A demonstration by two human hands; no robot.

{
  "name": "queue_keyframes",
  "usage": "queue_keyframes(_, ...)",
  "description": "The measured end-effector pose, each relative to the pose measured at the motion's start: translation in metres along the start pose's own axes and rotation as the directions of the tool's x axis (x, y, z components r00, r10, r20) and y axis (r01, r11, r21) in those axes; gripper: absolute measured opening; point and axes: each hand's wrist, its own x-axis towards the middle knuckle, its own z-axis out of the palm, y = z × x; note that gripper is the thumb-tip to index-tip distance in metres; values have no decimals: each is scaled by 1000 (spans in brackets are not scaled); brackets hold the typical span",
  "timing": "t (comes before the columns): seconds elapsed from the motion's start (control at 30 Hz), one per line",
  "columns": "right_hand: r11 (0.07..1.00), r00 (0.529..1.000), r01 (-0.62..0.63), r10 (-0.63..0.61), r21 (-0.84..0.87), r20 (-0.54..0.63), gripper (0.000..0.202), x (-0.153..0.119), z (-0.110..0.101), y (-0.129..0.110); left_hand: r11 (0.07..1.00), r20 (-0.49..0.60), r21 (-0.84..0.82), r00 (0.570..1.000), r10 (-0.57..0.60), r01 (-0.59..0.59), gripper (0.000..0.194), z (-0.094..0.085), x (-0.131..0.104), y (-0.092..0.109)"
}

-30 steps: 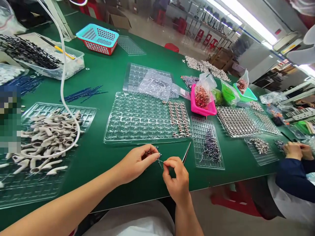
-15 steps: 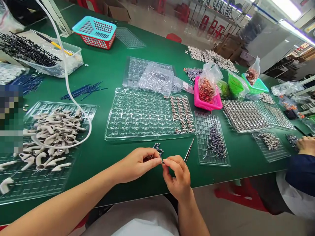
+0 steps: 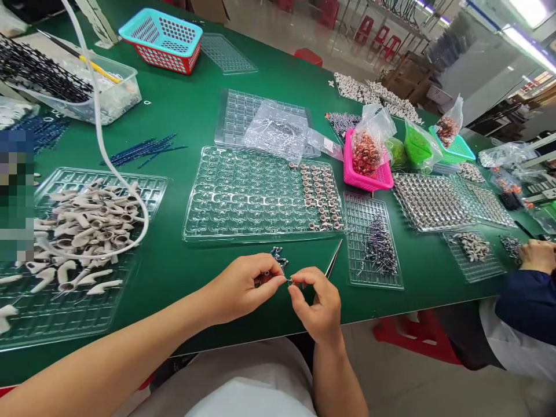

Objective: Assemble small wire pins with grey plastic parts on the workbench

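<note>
- I had a tiny wire-like piece (image 3: 289, 281) between my two hands, low over the green table (image 3: 208, 87); it was too small to make out further.
- The thumb and forefinger of my left hand (image 3: 249, 288) were pinched together on one end of it, with a little ring shape showing in the curl of my fingers.
- My right hand (image 3: 320, 304) met it from 3 o'clock, thumb and forefinger closed on the other end.
- Just beyond, at 12 o'clock, lay small dark-blue pieces (image 3: 278, 255); the tweezers (image 3: 333, 259) lay at 2.
- At 11 o'clock sat a clear moulded tray (image 3: 243, 200), its right-hand columns holding pale ringed parts (image 3: 321, 191), its other pockets bare.
- At 2 o'clock, a narrow clear tray (image 3: 356, 269) carried a heap of dark wired parts (image 3: 380, 246).
- At 1 o'clock, a pink basket (image 3: 369, 182) held a plastic bag of reddish-brown pieces (image 3: 365, 153).
- At 9 to 10 o'clock, another clear tray (image 3: 152, 182) bore piled beige curved tubes (image 3: 89, 217).
- At 10 o'clock, a clear plastic box (image 3: 113, 107) held black branching strips (image 3: 39, 69) and a yellow-handled tool (image 3: 102, 70).
</note>
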Motion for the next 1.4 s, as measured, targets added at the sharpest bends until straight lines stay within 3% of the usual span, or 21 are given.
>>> queue_keyframes(0.13,999,1000,28,-29,-45,-10,5,0,2,0,1000,-6,7,1000,23,-23,21,1,0,1)
queue_keyframes(0.43,963,970,232,-240,-135,-47,24,-2,4,2,974,92,-159,985,-147,160,29,-6,1,5)
queue_keyframes(0.8,963,962,245,-256,-115,-92,29,-2,5,4,951,158,-205,967,-200,230,32,-7,3,3)
queue_keyframes(1.07,946,949,296,-307,-132,-71,27,-1,6,5,887,214,-364,952,-217,284,30,-9,6,0)
queue_keyframes(1.23,948,951,284,-298,-142,-87,25,-2,7,5,843,255,-436,941,-221,316,29,-6,6,-3)
queue_keyframes(1.4,990,987,129,-133,-52,-92,17,-5,4,0,807,261,-501,944,-204,313,26,-4,5,-4)
